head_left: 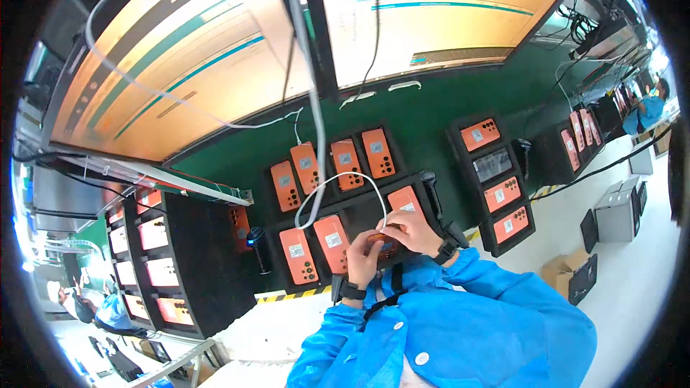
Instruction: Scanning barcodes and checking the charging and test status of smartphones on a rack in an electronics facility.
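Observation:
My left hand [364,259] is closed around an orange phone [388,247], held low in front of my blue smock. My right hand [412,233] pinches the end of a white cable [379,194] at the phone's upper edge; the fingers hide whether the plug sits in the port. From there the cable loops up over the black tray. Around my hands, that tray holds an orange phone [297,256] on the left, another labelled phone [332,243] beside my left hand, and a third phone [406,200] just beyond my right hand.
Two large monitors [445,18] stand behind the green bench [424,118]. Another black tray [460,172] of phones lies to the right, and stacked trays [208,266] stand left. Black handheld scanners [259,251] flank the middle trays. A thick grey cable [310,79] hangs down between the monitors.

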The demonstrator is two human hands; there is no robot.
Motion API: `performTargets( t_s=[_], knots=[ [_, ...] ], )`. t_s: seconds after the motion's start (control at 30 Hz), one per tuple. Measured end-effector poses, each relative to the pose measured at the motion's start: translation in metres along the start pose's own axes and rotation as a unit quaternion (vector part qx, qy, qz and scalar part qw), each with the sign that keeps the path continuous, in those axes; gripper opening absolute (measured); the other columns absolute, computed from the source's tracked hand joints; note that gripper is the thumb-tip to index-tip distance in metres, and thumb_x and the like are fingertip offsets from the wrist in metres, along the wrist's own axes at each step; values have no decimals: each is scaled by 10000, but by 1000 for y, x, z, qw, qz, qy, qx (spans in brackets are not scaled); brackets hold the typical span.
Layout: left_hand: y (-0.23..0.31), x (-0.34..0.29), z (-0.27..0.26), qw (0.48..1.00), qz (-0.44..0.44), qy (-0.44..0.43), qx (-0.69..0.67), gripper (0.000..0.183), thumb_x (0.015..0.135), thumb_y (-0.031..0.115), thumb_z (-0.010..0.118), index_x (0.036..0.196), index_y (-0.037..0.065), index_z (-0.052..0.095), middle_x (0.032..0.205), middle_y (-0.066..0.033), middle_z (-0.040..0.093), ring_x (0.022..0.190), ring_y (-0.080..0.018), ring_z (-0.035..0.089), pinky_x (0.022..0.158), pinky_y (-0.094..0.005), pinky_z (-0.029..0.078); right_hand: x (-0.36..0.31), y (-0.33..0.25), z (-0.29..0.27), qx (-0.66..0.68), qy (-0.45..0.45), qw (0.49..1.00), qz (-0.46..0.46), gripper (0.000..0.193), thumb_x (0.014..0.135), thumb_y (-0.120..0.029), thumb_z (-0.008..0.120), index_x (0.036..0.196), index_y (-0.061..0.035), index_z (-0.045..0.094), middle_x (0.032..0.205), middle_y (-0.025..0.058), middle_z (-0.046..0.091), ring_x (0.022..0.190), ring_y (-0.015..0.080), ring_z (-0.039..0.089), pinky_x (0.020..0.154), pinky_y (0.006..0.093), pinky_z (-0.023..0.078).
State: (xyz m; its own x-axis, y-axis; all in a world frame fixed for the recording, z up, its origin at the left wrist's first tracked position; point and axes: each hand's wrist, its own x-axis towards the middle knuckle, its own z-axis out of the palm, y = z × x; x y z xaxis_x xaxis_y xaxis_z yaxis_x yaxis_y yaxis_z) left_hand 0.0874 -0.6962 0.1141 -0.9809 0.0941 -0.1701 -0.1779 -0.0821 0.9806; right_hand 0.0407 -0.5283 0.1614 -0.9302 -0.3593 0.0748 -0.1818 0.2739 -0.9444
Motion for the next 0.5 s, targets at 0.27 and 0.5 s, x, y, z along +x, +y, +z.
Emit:
performTargets(
  t_s=[0.27,0.5],
  knots=[
    [5,-5,-5,1000,1,-10,-19,207,837,10,613,1042,-14,597,933,-92,661,860,-142,630,764,-259,496,-7,-18,4,25,-2,997,72,139,876,-111,607,899,18,651,908,95,674,846,202,641,751,292,494],
    [9,-4,-5,1000,19,-14,8,219,845,7,607,1063,-11,588,928,-85,657,859,-134,625,756,-251,493,-5,-28,2,-26,-8,996,82,144,864,-128,618,898,6,659,907,97,668,854,220,638,748,306,493]
  ],
)
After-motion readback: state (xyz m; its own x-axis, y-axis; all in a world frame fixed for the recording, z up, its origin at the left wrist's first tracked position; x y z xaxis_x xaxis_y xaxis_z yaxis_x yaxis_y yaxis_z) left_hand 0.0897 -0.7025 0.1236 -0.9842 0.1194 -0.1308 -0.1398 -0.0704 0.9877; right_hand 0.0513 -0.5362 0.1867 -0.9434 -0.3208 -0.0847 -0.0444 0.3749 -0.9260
